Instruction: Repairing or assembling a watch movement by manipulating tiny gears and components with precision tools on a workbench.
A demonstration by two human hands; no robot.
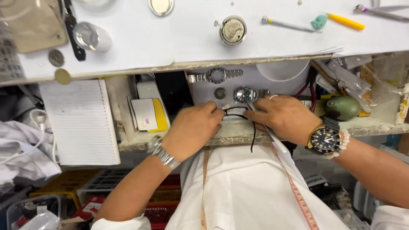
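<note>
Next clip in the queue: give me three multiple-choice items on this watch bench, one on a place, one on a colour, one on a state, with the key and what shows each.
1. Where does the open watch case showing its movement lie?
A. on the white bench top
B. in the drawer tray
C. on the lined notepad

2. What colour is the handle of the tool beside the teal piece at top right?
A. red
B. yellow
C. black

3. What is the right hand doing?
A. lying flat and empty
B. holding a slim metal tool
C. gripping the green blower

Key:
1 A, the case sits on the white top, above the drawer edge.
2 B, the handle is plainly yellow.
3 B, a slim metal tool runs through its grip, tip near the watch in the tray; the green blower lies untouched. The left hand rests by a black loop.
</note>
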